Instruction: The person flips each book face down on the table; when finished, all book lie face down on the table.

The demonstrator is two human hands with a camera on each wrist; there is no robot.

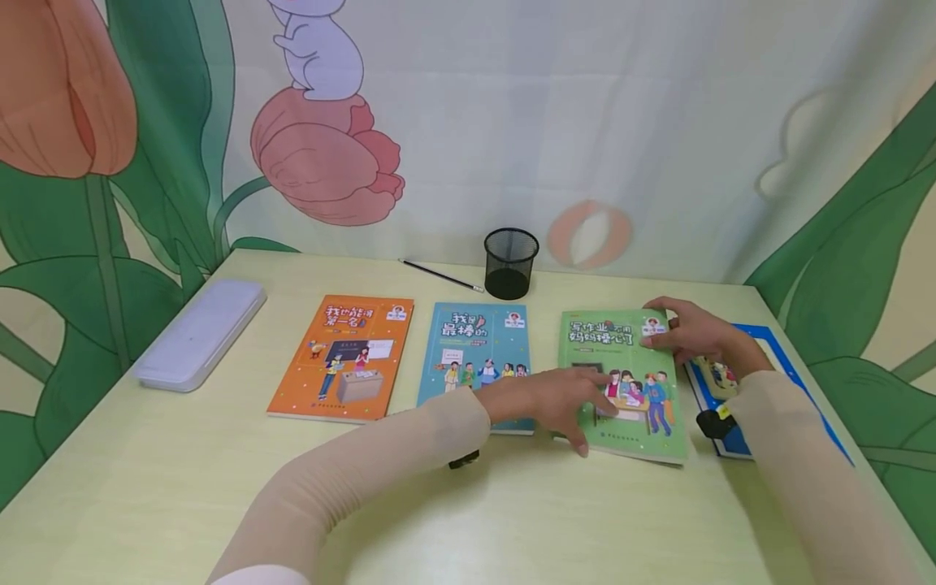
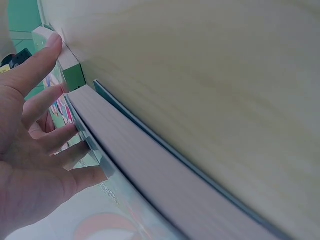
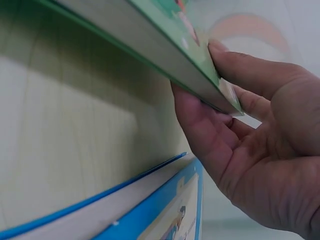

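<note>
A green book (image 1: 636, 370) with cartoon children on its cover lies right of centre in the head view. My right hand (image 1: 695, 333) pinches its upper right corner; in the right wrist view the thumb is on the cover and fingers are beneath, with that side raised off the table. Spread, fairly straight fingers of my left hand (image 1: 548, 398) reach over the green book's left part, the thumb near its lower edge. Beneath my left wrist lies a teal book (image 1: 475, 345), partly hidden. A blue book (image 3: 145, 207) lies under my right forearm, largely covered in the head view.
An orange book (image 1: 344, 357) lies left of the teal one. At the far left is a white pencil case (image 1: 205, 333). A black mesh pen holder (image 1: 510, 264) stands at the back beside a pencil (image 1: 442, 275). A printed curtain (image 1: 453, 122) hangs behind the table (image 1: 512, 520).
</note>
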